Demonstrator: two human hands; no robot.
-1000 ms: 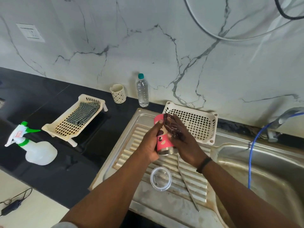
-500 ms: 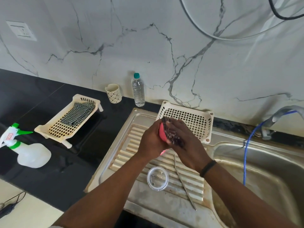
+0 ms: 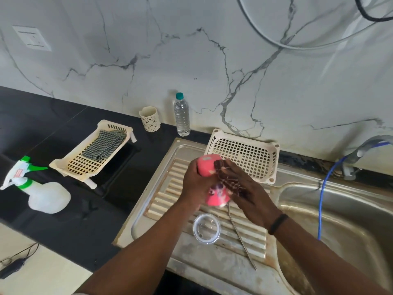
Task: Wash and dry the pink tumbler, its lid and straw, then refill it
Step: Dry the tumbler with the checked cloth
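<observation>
Tumbler [image 3: 213, 188] gripped in left hand [image 3: 194, 184] over the drainboard, right hand [image 3: 244, 188] pressing dark cloth [image 3: 228, 179] on it, lid [image 3: 206, 228] and straw [image 3: 241, 236] lying below, far basket [image 3: 244, 154] holding nothing, left basket [image 3: 63, 167] holding checked towel [image 3: 104, 143] on worktop [image 3: 53, 128]

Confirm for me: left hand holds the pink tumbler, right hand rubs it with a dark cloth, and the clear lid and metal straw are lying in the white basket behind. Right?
Not quite. The head view shows the clear lid and metal straw lying on the ribbed steel drainboard in front of the hands, not in the white basket. The rest holds: left hand holds the pink tumbler, right hand rubs it with the dark cloth.
</observation>
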